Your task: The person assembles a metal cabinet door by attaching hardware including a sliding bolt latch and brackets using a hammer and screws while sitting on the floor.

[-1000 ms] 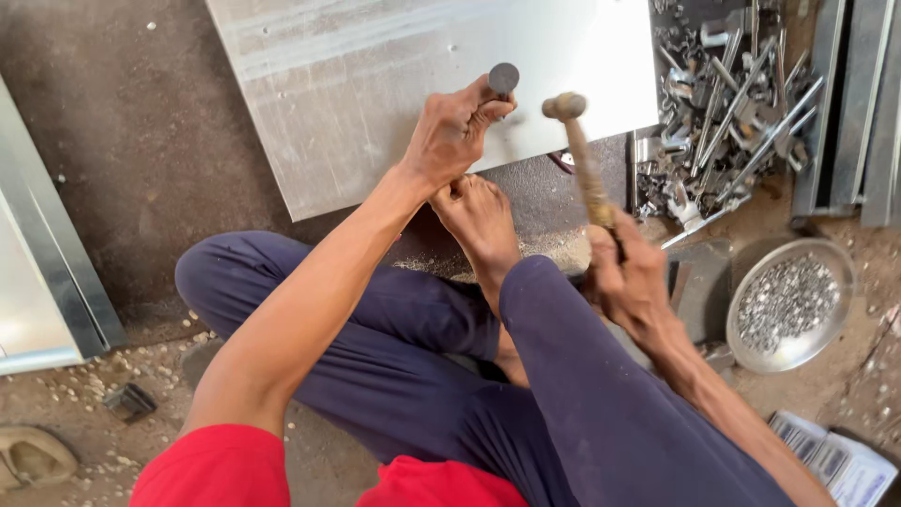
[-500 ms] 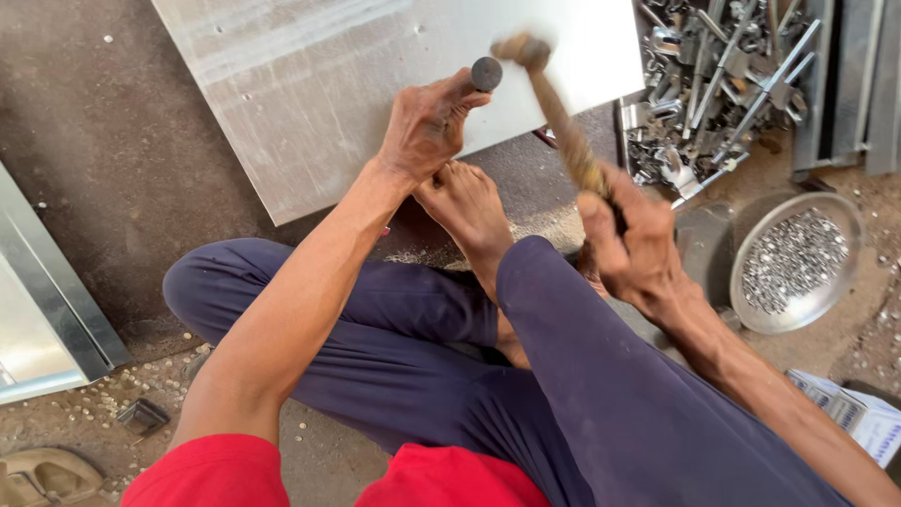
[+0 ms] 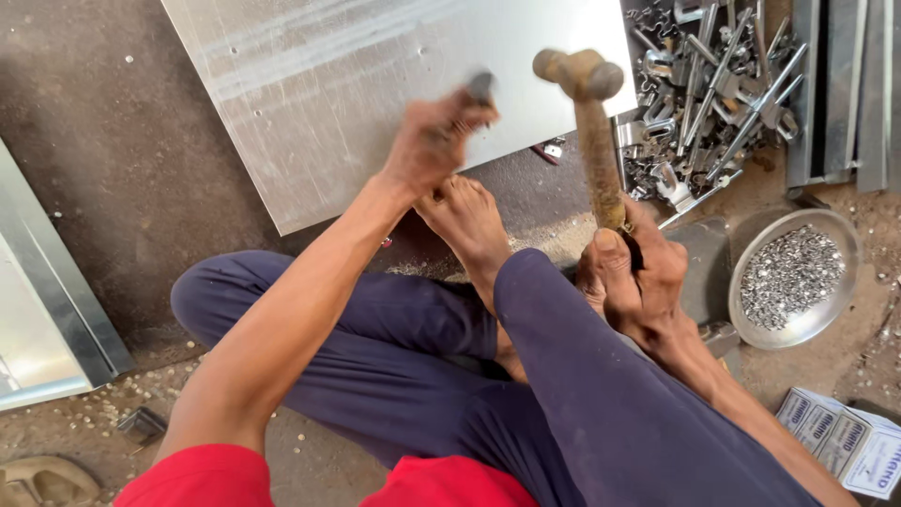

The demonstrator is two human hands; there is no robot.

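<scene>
Head view: metal sheet (image 3: 310, 103) lying on the floor, a foot (image 3: 465, 221) pinning its near edge. Right hand (image 3: 633, 277) gripping hammer (image 3: 591, 122), raised. Left hand (image 3: 432, 141) pinching punch (image 3: 481, 86) near that edge. Advice: keep punch upright, strike square.

My left hand (image 3: 432, 141) is smeared with blur, so I can't make out the fingers, and the dark punch (image 3: 481, 86) in it is mostly swallowed by my grip; where its tip meets the metal sheet (image 3: 319, 84) is hidden. The sheet runs off the far edge. My right hand (image 3: 633, 272) covers the hammer (image 3: 587, 113) handle's lower end. The bits in the round dish (image 3: 790, 277) are too small to tell. The boxes (image 3: 845, 446) at the near right are cut off by the edge.
</scene>
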